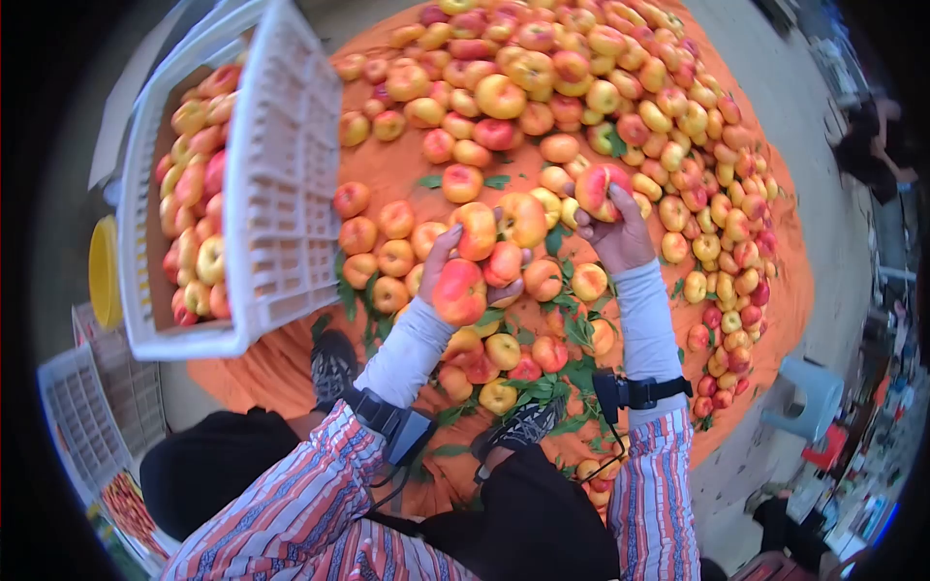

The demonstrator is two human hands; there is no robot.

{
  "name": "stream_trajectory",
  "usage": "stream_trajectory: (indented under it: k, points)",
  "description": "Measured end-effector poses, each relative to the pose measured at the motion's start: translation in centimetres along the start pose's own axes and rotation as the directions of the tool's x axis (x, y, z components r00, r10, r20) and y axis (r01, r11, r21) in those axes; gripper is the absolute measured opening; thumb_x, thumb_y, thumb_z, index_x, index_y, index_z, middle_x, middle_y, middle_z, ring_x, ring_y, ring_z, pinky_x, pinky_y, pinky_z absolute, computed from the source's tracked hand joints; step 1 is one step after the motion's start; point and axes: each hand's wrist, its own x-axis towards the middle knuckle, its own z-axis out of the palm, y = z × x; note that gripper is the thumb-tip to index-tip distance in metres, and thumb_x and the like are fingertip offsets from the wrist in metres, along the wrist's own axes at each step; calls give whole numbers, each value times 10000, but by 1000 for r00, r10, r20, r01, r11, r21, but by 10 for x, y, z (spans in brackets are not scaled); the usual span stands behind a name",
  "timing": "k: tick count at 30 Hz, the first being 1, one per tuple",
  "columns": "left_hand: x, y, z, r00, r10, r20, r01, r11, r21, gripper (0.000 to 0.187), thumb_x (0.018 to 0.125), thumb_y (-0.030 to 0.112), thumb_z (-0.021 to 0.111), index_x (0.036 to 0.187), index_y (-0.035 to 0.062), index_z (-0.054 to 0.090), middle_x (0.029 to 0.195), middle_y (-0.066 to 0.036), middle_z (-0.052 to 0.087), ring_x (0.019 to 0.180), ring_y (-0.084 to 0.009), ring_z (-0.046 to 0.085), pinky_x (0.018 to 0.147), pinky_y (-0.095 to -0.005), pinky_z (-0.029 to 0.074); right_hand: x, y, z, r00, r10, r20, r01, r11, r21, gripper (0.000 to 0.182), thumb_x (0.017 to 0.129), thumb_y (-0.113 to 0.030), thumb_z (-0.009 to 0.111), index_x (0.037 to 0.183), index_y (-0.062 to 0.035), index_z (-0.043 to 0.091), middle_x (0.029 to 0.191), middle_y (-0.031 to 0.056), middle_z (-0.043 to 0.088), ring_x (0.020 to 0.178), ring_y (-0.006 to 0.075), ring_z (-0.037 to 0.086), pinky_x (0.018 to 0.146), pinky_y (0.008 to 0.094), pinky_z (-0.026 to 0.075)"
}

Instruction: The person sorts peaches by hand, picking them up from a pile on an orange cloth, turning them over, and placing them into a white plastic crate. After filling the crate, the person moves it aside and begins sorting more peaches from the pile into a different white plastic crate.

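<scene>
My left hand [439, 257] is wrapped around several flat peaches [458, 293], red and yellow, bunched against the palm and fingers. Parts of its fingers are hidden beneath the fruit. To the right, my right hand [625, 239] grips a single flat peach [603, 191] with the thumb across its side. Both hands are above a big spread of loose flat peaches [502, 97] on an orange cloth [387, 165]. Green leaves [579, 329] lie among the fruit below my hands.
A white plastic crate [291, 184], lined and holding flat peaches, stands at the left. A yellow round container [104, 271] is behind it. More crates [82, 407] are at the lower left. A light blue stool [806, 397] stands at the right. My shoes [523, 423] rest on the cloth.
</scene>
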Motion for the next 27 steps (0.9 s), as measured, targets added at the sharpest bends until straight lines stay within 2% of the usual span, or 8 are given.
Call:
stream_trajectory:
  k: [3, 5, 11, 19, 22, 24, 25, 27]
  points:
    - [-23, 6, 10, 975, 176, 133, -205, 943, 260, 410, 815, 426, 485, 1053, 93, 502, 920, -109, 568, 849, -238, 546, 702, -377, 455, -9, 4, 51, 995, -2, -99, -27, 955, -294, 300, 800, -246, 584, 1067, -138, 499, 969, 10, 546, 860, 139, 540, 669, 307, 481]
    - [-57, 16, 55, 938, 327, 113, -338, 935, 102, 352, 829, 408, 473, 952, 83, 526, 789, -85, 571, 703, -208, 538, 627, -358, 447, -11, 4, 111, 998, 41, 40, -16, 867, -497, 370, 790, -305, 587, 1100, -139, 473, 994, 26, 537, 902, 160, 542, 647, 291, 490]
    - [-164, 82, 116, 762, 514, 394, -595, 796, 114, 430, 847, 376, 456, 1126, 49, 466, 959, -132, 573, 837, -251, 591, 714, -381, 513, -5, 2, 276, 946, 151, 285, 12, 867, -498, 449, 889, -317, 393, 1252, -57, 345, 1156, 82, 481, 965, 199, 540, 621, 256, 484]
    - [-235, 178, 94, 518, 855, -11, -737, 452, 502, 268, 804, 226, 561, 990, 38, 516, 887, -70, 585, 729, -136, 591, 654, -258, 512, 71, 100, 381, 808, 309, 501, 364, 408, -838, 624, 817, -373, 550, 1263, 6, 333, 1130, 161, 495, 1004, 221, 518, 811, 321, 447]
    - [-247, 194, 65, 545, 830, -118, -573, 472, 670, 165, 770, 220, 590, 867, 90, 561, 813, -23, 584, 712, -121, 579, 631, -242, 505, 85, 108, 357, 814, 200, 545, 439, 403, -803, 599, 826, -379, 532, 1228, 34, 368, 1145, 206, 491, 1025, 251, 514, 849, 341, 435]
    - [-259, 203, 56, 557, 791, -254, -62, 345, 937, 175, 746, 229, 595, 816, 70, 575, 757, -33, 597, 714, -117, 577, 618, -235, 474, 62, 78, 335, 854, 199, 481, 338, 491, -803, 516, 843, -347, 515, 1186, 26, 418, 1108, 194, 513, 1006, 235, 526, 776, 333, 474]
    - [-265, 196, 69, 533, 846, -19, 195, -101, 976, 298, 734, 247, 606, 921, 16, 583, 855, -78, 605, 791, -152, 576, 692, -259, 463, 54, 72, 309, 886, 132, 446, 320, 522, -791, 448, 855, -307, 500, 1167, 8, 437, 1061, 147, 547, 938, 210, 556, 707, 317, 490]
    - [-262, 202, 59, 410, 910, 63, 389, -237, 890, 543, 704, 277, 655, 1115, -39, 494, 1048, -154, 539, 957, -239, 524, 843, -331, 416, 34, 61, 254, 946, 100, 309, 205, 553, -808, 362, 855, -270, 494, 1091, 3, 494, 978, 107, 590, 863, 177, 575, 679, 288, 484]
